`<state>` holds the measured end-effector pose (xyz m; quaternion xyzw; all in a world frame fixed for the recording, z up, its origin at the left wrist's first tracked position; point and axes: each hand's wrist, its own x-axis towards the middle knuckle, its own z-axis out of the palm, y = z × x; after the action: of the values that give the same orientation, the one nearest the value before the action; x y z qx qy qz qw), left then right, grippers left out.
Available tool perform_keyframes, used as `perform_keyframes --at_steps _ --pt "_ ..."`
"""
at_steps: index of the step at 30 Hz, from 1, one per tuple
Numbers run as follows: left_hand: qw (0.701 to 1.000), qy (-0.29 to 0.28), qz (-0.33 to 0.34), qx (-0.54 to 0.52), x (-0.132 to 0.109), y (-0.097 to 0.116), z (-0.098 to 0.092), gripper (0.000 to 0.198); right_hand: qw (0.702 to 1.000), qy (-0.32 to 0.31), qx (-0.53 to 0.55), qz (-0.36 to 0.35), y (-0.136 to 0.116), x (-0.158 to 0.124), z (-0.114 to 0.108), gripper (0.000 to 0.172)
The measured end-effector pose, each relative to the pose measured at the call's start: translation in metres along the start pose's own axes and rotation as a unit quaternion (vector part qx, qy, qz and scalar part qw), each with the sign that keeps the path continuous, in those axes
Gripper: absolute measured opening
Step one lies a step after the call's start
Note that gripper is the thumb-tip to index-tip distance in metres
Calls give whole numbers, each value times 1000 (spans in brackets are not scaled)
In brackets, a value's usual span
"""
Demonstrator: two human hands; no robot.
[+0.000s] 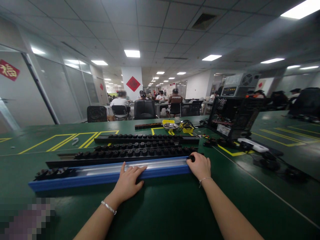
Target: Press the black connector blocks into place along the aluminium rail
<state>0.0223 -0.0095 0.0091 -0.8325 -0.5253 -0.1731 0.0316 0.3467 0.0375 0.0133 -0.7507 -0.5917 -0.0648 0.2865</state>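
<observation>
A long blue rail (75, 181) with a shiny metal channel lies across the green table (175, 206) in front of me. My left hand (128, 183) rests flat on the rail near its middle, fingers spread. At the rail's right end, my right hand (200, 165) pinches a small black part (191, 158). A few black parts (51, 172) sit at the rail's left end. Behind it lie three black rails (140, 146) filled with rows of black parts.
An open black computer case (232, 116) stands at the right, with a white device (252, 145) and cables beside it. A metal bowl (170, 126) and yellow items sit further back. Yellow lines mark the table. People sit at desks in the background.
</observation>
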Motion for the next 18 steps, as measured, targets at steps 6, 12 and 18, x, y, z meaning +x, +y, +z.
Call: perform_keyframes --at_steps 6,12,18 --pt "1000 3 1 3 0 0 0 55 1000 -9 13 -4 1 -3 -3 29" --pt "1000 6 7 0 0 -1 1 54 1000 9 18 11 4 -1 -1 29" --pt "1000 5 6 -1 0 0 1 54 999 31 39 17 12 1 4 29"
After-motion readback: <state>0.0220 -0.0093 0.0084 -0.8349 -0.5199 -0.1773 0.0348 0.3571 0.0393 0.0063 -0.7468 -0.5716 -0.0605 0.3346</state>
